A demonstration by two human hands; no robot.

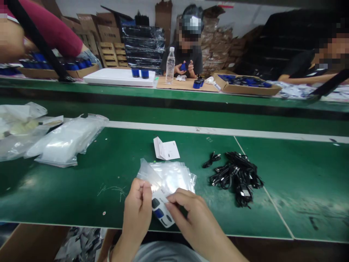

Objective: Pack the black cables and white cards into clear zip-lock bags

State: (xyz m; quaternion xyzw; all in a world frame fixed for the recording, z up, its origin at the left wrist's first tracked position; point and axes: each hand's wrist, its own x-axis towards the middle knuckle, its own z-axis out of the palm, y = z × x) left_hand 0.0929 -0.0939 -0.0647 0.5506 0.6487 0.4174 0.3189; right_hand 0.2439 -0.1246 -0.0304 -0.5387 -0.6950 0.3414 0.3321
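Observation:
My left hand (137,211) pinches the edge of a small clear plastic bag (152,180) lifted off a stack of such bags (177,174) on the green table. My right hand (191,214) is closed in a pinch on a white and blue printed card (162,213), held at the bag's mouth between both hands. A folded white leaflet (166,149) lies just beyond the stack. A pile of black cables (236,174) rests to the right of my hands.
Larger bags of clear packets (65,140) lie at the left. Beyond a green conveyor (174,105), other people sit with blue cylinders (140,72), a water bottle (170,65), a white tray (120,77) and cardboard trays (245,87). A cardboard box (32,242) stands below the table edge.

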